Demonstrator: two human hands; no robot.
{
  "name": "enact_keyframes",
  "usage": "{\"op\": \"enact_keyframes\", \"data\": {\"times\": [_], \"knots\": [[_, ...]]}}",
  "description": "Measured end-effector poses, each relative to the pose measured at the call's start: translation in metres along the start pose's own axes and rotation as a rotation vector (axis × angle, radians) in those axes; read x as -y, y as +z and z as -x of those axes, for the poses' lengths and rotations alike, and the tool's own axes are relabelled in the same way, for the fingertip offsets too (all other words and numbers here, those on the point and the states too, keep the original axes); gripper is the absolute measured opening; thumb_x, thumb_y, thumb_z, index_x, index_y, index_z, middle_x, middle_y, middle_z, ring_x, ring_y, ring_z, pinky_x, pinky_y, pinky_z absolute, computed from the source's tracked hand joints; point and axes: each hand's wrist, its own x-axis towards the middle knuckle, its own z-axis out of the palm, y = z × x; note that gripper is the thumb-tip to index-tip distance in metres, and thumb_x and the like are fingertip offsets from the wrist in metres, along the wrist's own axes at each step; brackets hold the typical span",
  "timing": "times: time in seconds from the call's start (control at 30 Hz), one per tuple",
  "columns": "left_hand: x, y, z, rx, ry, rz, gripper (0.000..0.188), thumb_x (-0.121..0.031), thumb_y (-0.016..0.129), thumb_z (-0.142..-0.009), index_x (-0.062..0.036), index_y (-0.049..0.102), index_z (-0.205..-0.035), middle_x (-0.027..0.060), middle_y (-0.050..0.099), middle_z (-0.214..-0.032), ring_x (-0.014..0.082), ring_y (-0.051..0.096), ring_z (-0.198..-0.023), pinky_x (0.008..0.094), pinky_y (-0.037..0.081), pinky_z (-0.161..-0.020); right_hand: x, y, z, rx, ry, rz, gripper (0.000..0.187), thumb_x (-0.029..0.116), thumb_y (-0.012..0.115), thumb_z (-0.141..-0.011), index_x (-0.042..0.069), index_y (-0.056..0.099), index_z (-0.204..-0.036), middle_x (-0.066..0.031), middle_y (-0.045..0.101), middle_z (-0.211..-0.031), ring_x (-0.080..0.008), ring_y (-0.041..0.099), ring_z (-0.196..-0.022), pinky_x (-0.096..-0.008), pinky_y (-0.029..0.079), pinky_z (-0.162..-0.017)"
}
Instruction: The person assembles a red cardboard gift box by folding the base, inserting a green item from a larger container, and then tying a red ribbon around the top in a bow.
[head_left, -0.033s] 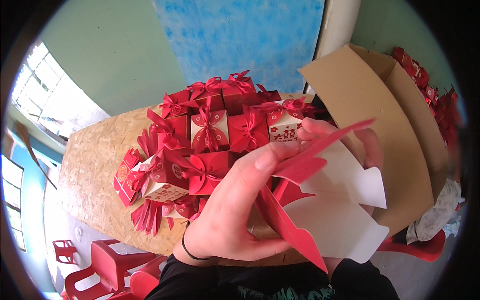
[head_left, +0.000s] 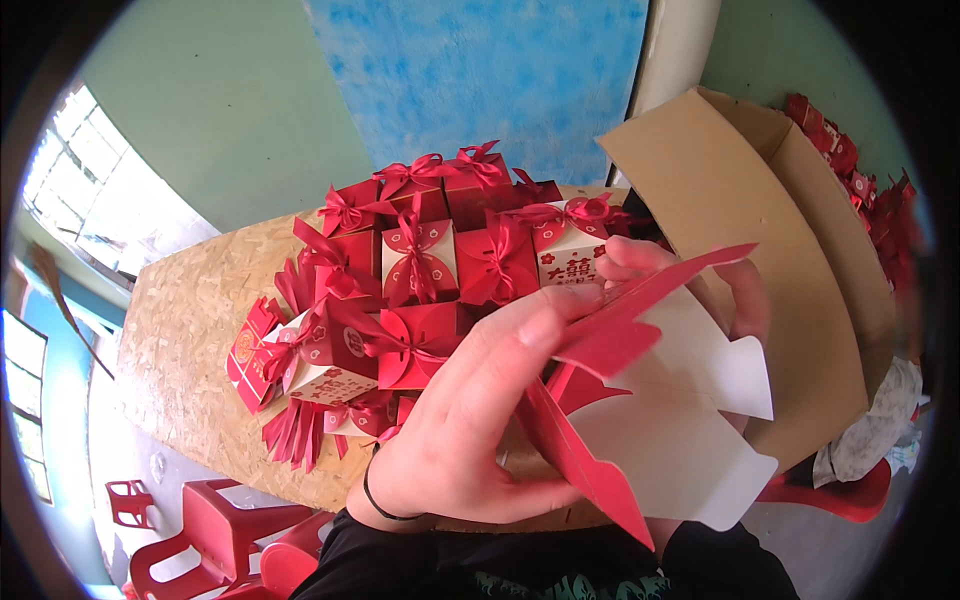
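Partly folded gift box [head_left: 660,450], red outside and white inside, held above the near right part of the table [head_left: 190,330]. The left hand [head_left: 440,420] grips its left side; the right hand [head_left: 747,300], partly hidden, holds its far right side. Folding appears incomplete: flaps stand open, and no ribbon shows on it. Beyond and to the left, ribbon-tied boxes [head_left: 497,262] sit closed, crowding the table. A cardboard carton [head_left: 740,220] hems in the right; a red chair [head_left: 215,530] stands near left.

Bright daylight is being let in from left; window [head_left: 85,170] is being blown out. Straight edges are being bowed, corners blacked out.
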Motion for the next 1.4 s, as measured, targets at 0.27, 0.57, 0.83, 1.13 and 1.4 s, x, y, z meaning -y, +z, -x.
{"op": "enact_keyframes", "data": {"times": [0.27,0.57,0.83,1.13,1.4], "knots": [[-0.008,0.000,-0.002,-0.111,0.052,-0.006,0.058,-0.012,0.083,-0.084,-0.0087,0.061,-0.137,0.0200,0.062,-0.125,0.0358,0.064,-0.111,0.0481,0.053,-0.094,0.008,-0.027,0.000,0.261,0.119,-0.571,0.089,0.063,0.067,-0.095,-0.006,0.037,-0.145,-0.0439,0.052,-0.137,-0.0461,0.060,-0.129,-0.0548,0.048,-0.112],[-0.023,-0.027,0.005,0.178,0.153,-0.218,0.067,-0.026,0.081,-0.091,-0.0293,0.047,-0.148,0.0067,0.075,-0.112,0.0269,0.070,-0.097,0.0637,0.041,-0.111,0.015,-0.066,-0.019,0.721,0.191,-0.036,0.073,0.042,0.085,-0.083,-0.009,0.063,-0.130,-0.0365,0.056,-0.141,-0.0411,0.060,-0.133,-0.0467,0.047,-0.111],[-0.014,-0.031,0.007,0.281,0.221,-0.222,0.041,-0.025,0.073,-0.098,-0.0208,0.056,-0.135,0.0067,0.074,-0.118,0.0253,0.070,-0.111,0.0654,0.034,-0.120,0.026,-0.070,-0.028,0.982,-0.074,0.338,0.090,0.045,0.095,-0.073,-0.008,0.060,-0.138,-0.0374,0.052,-0.148,-0.0525,0.056,-0.135,-0.0553,0.045,-0.112],[-0.009,-0.028,0.009,0.237,0.204,-0.077,0.041,-0.008,0.078,-0.089,-0.0148,0.066,-0.128,0.0133,0.072,-0.133,0.0277,0.068,-0.125,0.0588,0.026,-0.126,0.027,-0.063,-0.020,0.882,-0.170,0.398,0.073,0.034,0.089,-0.081,-0.007,0.062,-0.135,-0.0314,0.061,-0.141,-0.0505,0.061,-0.130,-0.0567,0.050,-0.107],[-0.007,-0.030,0.006,0.278,0.163,-0.027,0.040,-0.006,0.081,-0.079,-0.0132,0.073,-0.117,0.0205,0.070,-0.132,0.0323,0.067,-0.123,0.0616,0.020,-0.127,0.024,-0.064,-0.021,0.831,-0.078,0.356,0.065,0.029,0.088,-0.081,-0.006,0.066,-0.131,-0.0295,0.066,-0.135,-0.0500,0.064,-0.125,-0.0538,0.052,-0.106]]}}
